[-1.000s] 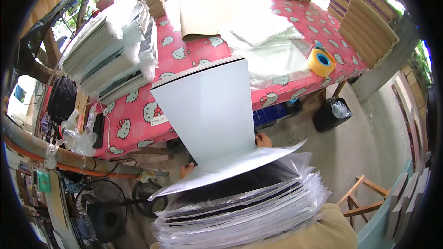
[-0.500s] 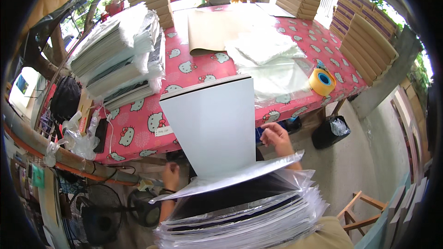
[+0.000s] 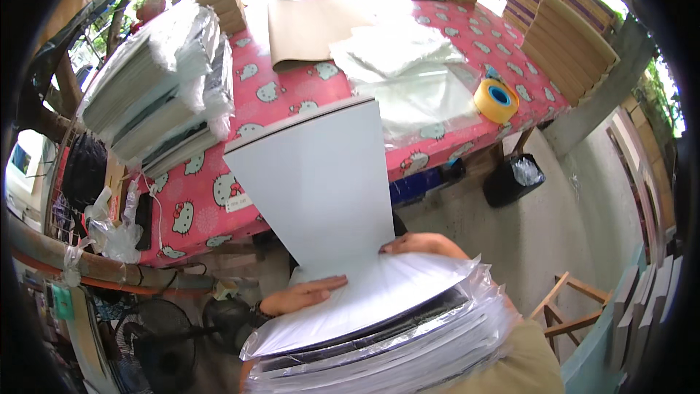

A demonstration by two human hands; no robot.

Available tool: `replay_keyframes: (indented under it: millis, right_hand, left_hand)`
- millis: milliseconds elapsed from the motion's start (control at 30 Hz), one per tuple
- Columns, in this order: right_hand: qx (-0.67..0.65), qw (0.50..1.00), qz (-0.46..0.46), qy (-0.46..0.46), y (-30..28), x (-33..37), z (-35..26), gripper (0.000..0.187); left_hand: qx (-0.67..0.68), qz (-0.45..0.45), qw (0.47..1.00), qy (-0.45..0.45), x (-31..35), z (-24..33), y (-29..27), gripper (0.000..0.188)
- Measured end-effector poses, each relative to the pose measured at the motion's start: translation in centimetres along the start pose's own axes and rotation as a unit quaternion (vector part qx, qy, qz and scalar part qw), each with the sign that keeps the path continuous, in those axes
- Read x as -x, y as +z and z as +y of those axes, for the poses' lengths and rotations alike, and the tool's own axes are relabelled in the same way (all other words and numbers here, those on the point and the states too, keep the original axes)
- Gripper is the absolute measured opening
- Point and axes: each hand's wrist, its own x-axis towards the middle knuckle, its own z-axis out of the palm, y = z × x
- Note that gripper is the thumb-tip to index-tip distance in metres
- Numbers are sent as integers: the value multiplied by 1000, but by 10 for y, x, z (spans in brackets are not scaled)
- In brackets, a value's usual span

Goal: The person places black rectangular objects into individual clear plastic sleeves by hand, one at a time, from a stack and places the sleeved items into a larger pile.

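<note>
Pink-clothed table [image 3: 200, 211] ahead; before it a white panel [image 3: 321, 175] tilts, apparently unsleeved, with plastic-sleeved packs [image 3: 379, 366] already stacked; the person's left hand [image 3: 306, 295] lies flat, fingers straight, on a white sheet [image 3: 375, 298], right hand [image 3: 423, 245] at its table-side edge, grip unclear

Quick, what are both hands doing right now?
Left hand: open, resting on the white sheet.
Right hand: touching the same sheet; can't tell if it's gripping.

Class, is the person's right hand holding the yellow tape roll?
No: the yellow tape roll sits on the pink tablecloth, apart from the right hand.
</note>
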Motion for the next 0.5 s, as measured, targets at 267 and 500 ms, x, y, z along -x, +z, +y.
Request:
replay_keyframes:
  millis: [267,500]
  right_hand:
    - [-12,883,385,-269,-64,12,-55,14]
    - [459,707,495,-209,-93,-15,-48,49]
  left_hand:
    - [6,61,991,-119,-17,-46,-10,51]
    - [-18,73,985,-158,-20,-47,-13,55]
